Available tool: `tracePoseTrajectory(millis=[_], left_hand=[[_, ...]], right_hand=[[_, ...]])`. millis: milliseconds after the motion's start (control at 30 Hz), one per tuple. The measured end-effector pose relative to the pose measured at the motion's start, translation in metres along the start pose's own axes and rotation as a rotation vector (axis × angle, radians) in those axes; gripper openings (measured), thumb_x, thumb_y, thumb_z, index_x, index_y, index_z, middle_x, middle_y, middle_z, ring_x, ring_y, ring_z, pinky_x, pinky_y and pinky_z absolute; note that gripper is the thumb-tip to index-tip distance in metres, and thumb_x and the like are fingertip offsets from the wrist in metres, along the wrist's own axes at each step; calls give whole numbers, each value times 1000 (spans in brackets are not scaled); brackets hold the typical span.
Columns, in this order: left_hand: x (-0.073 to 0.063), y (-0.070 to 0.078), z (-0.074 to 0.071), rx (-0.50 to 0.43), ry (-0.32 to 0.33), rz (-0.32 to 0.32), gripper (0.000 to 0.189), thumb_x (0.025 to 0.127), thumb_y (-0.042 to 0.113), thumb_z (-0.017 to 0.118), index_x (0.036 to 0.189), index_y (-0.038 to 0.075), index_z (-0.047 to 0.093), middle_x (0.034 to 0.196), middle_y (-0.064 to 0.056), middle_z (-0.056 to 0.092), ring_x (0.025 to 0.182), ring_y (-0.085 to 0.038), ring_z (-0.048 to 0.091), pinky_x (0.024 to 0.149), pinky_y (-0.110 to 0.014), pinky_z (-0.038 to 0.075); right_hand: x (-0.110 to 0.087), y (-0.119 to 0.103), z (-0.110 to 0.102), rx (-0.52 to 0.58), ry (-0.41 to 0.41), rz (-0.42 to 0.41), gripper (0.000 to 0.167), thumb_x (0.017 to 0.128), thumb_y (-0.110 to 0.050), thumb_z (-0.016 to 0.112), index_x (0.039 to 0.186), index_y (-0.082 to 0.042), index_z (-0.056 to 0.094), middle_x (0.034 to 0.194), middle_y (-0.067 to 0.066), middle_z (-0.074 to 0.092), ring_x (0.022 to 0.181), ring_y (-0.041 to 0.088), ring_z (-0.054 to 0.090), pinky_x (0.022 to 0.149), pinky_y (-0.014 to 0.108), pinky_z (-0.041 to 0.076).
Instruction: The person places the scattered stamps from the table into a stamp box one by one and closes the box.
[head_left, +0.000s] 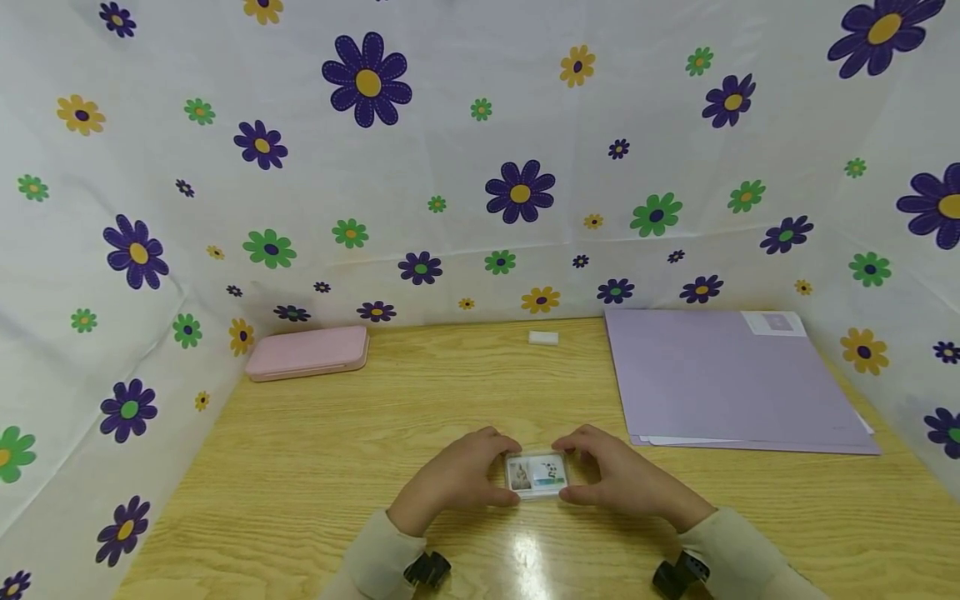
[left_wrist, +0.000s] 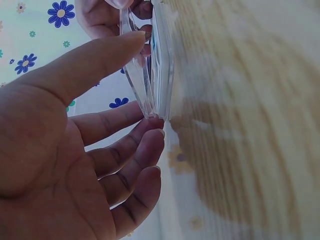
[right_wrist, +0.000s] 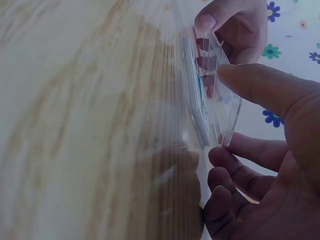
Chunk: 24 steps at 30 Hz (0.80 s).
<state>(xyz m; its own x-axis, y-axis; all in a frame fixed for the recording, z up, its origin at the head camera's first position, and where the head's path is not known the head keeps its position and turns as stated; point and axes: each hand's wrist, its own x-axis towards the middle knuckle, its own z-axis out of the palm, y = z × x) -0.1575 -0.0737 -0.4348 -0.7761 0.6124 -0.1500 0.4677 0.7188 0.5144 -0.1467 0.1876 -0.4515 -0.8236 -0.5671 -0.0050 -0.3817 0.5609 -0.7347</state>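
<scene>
A small clear plastic case (head_left: 537, 475) sits flat on the table in the head view, with two small pictures showing through its top. My left hand (head_left: 467, 477) pinches the case's left end between thumb and fingers. At the other end, my right hand (head_left: 621, 477) pinches the right side the same way. Both wrist views show the transparent lid (left_wrist: 136, 80) tilted and partly apart from the base (right_wrist: 195, 95), which holds a white-edged insert. The thumbs press on the lid's near edge; the fingertips touch its far edge.
On the wooden table (head_left: 420, 400), a pink pencil case (head_left: 309, 352) lies at the back left. A small white block (head_left: 543, 337) sits at the back middle. Purple folders (head_left: 735, 383) with white sheets lie on the right. A flower-patterned cloth (head_left: 450, 167) hangs behind and at both sides.
</scene>
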Motion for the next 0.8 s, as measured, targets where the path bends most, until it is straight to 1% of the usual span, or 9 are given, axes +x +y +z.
tracePoseTrajectory(millis=[133, 400, 567, 800], left_hand=[[0, 0, 0, 5, 10, 5, 60, 79, 36, 84, 129, 13, 63, 117, 3, 58, 101, -11, 54, 91, -31, 46], [2, -3, 3, 6, 14, 7, 60, 78, 36, 85, 128, 13, 63, 115, 4, 57, 94, -8, 52, 87, -28, 46], [2, -4, 5, 11, 12, 2, 60, 77, 37, 86, 128, 14, 63, 114, 6, 56, 93, -6, 51, 88, -28, 46], [2, -2, 5, 21, 20, 10, 60, 76, 36, 87, 126, 13, 63, 114, 6, 56, 96, -7, 52, 90, -29, 46]], right_hand=[[0, 1, 0, -12, -3, -6, 53, 83, -36, 81, 127, -12, 62, 114, -3, 55, 96, 20, 48, 83, 36, 43], [2, 2, 1, -25, -18, -8, 54, 83, -34, 81, 127, -11, 61, 114, -3, 54, 97, 19, 48, 84, 34, 43], [3, 3, 2, -24, -27, 9, 53, 82, -33, 82, 127, -12, 61, 113, -3, 53, 97, 19, 48, 84, 35, 43], [4, 3, 3, -29, -29, 11, 54, 82, -33, 82, 127, -13, 61, 114, -3, 53, 98, 18, 48, 86, 36, 43]])
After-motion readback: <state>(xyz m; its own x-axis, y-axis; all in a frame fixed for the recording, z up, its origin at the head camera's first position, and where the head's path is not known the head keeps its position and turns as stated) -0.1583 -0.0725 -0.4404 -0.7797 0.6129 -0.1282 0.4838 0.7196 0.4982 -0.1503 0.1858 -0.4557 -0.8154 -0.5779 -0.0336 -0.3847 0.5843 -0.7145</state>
